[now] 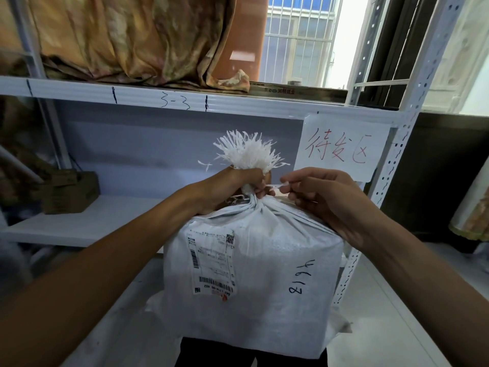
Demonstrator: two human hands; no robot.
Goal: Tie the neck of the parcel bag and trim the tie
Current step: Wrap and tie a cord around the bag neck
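White metal shelving fills the upper half of the frame, with a draped curtain at top left and a paper sign at centre right; a white woven parcel bag stands at lower centre; the left hand grips its gathered neck just below the frayed top; the right hand pinches a thin white tie beside the neck.

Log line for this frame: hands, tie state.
phase: tying | left hand: grips bag neck | right hand: fingers pinch tie beside neck | tied: cannot tell | trimmed: not yet
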